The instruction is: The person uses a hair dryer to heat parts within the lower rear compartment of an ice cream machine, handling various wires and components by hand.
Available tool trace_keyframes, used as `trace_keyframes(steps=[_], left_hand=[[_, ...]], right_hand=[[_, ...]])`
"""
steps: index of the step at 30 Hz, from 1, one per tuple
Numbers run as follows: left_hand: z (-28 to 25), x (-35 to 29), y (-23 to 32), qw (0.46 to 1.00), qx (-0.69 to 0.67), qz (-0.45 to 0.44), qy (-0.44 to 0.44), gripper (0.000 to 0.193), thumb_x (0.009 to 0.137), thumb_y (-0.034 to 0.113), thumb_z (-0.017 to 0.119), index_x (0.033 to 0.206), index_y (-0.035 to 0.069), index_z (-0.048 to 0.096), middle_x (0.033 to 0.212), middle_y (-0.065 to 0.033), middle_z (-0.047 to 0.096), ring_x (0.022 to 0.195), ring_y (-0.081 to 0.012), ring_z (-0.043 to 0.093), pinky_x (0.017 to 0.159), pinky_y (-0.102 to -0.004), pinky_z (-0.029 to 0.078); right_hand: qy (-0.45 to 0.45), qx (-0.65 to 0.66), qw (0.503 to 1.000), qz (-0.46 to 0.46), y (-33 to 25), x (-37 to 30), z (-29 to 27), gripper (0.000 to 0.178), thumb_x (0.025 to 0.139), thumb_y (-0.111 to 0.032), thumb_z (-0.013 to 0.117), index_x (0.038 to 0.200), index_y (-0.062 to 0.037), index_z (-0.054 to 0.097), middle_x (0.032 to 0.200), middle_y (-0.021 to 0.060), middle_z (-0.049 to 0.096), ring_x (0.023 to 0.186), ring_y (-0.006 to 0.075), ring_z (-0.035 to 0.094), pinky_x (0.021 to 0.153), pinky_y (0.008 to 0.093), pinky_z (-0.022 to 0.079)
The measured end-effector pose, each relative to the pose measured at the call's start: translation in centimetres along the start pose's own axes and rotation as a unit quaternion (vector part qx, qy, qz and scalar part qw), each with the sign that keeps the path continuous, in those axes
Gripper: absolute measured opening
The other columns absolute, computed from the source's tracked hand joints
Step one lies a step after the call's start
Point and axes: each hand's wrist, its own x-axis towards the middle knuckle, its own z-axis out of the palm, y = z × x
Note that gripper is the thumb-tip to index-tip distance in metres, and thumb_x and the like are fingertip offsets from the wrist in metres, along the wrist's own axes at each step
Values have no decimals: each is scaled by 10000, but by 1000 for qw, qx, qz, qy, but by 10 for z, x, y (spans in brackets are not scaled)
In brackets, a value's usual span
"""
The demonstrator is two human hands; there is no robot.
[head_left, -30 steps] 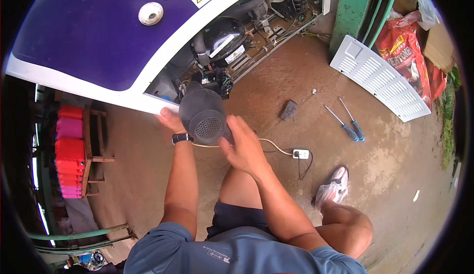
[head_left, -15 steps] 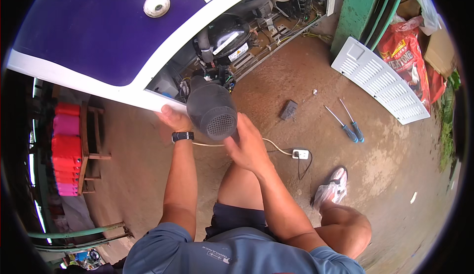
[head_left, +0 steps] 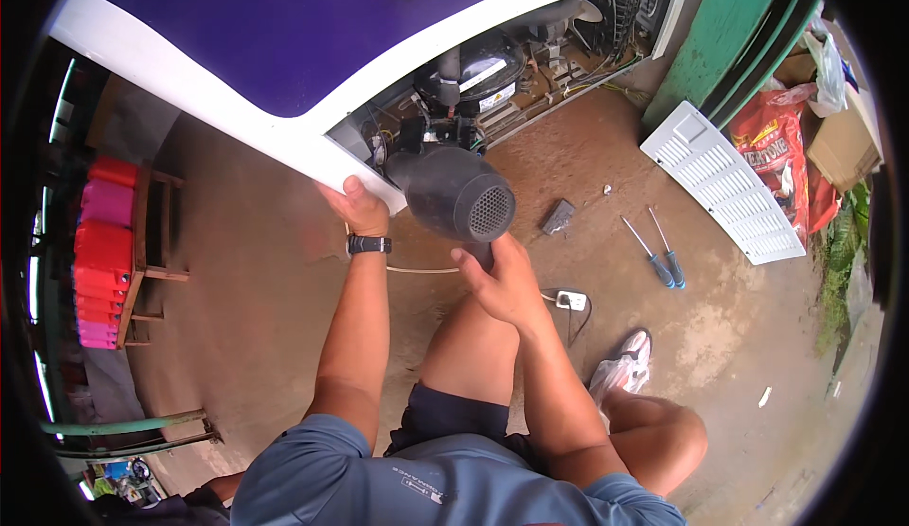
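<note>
A black hair dryer (head_left: 450,193) is held by its handle in my right hand (head_left: 509,285), the fingers closed around it. Its round rear grille faces up and toward me, and its nozzle points left into the open compartment of a white and purple cabinet (head_left: 237,138). Inside lies a black compressor (head_left: 478,57) with pipes and wires around it. At the cabinet's lower corner, my left hand (head_left: 362,212), with a dark watch on its wrist, grips the white edge; the thumb shows on top and some fingers are partly hidden.
Two blue-handled screwdrivers (head_left: 663,266) and a small dark block (head_left: 558,215) lie on the floor to the right. A white vented panel (head_left: 724,185) leans near a green post (head_left: 710,43). Beside my knee sits a white power outlet (head_left: 571,300) with a cord. Red and pink containers (head_left: 104,251) stand left.
The hair dryer has turned, its rear swinging up and right, so its nozzle now points more to the left. My view has shifted. My left hand stays at the cabinet's edge.
</note>
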Motion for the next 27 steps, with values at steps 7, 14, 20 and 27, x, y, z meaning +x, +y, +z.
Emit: trace_keyframes(steps=[7,14,20,27], left_hand=[[3,-5,6,998,-45,-50,-5,1049,968,779,488,1513,-108,363,1440,-312,490,1333,-417,506,1136,-504,370],[3,2,-5,999,-40,-1,0,998,965,743,538,1524,-67,368,1461,-282,467,1346,-424,483,1130,-532,369],[0,2,2,999,-44,5,-14,1031,923,712,636,1550,-48,332,1571,-317,374,1451,-491,382,1190,-573,320],[0,6,4,998,-59,15,-7,1058,910,727,641,1561,-42,317,1583,-313,362,1447,-494,390,1187,-569,330]], right_hand=[[6,-38,999,8,-6,4,10,392,947,-151,712,1301,-43,582,1081,157,679,988,311,653,880,407,523],[33,-83,994,62,-52,25,21,465,959,-145,704,1387,-58,544,1114,198,695,1009,350,680,906,425,523],[-12,-202,979,-20,-56,19,21,448,962,-129,700,1372,-60,535,1131,228,672,1072,406,655,940,460,505],[-15,-318,938,-136,-43,27,8,434,965,-124,685,1342,-41,487,1190,249,598,1084,501,596,914,523,502]])
